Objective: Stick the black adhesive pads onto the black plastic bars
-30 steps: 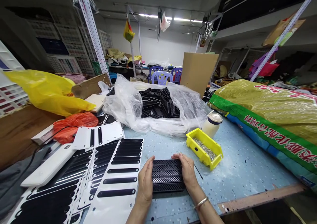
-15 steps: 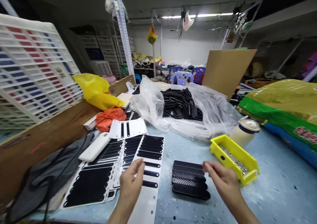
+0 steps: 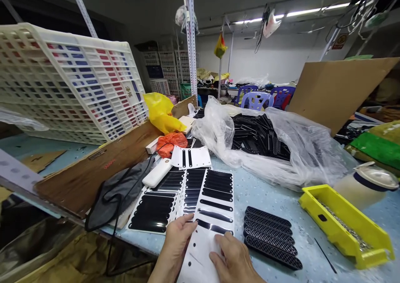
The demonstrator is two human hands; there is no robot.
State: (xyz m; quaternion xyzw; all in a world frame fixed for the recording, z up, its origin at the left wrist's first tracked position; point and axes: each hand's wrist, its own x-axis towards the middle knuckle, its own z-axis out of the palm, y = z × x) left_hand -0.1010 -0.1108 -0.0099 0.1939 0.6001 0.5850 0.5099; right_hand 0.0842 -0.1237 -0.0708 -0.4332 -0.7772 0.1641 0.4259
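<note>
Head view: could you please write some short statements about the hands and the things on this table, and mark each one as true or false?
1. The left hand and the right hand both touch the white sticker sheet. True.
2. The black mesh pieces lie to the left of the sheet. False: they lie to its right.
3. The yellow bin stands to the right of the mesh pieces. True.
4. The right hand holds the mesh pieces. False: it rests on the sheet, apart from them.
5. The clear bag contains black parts. True.
</note>
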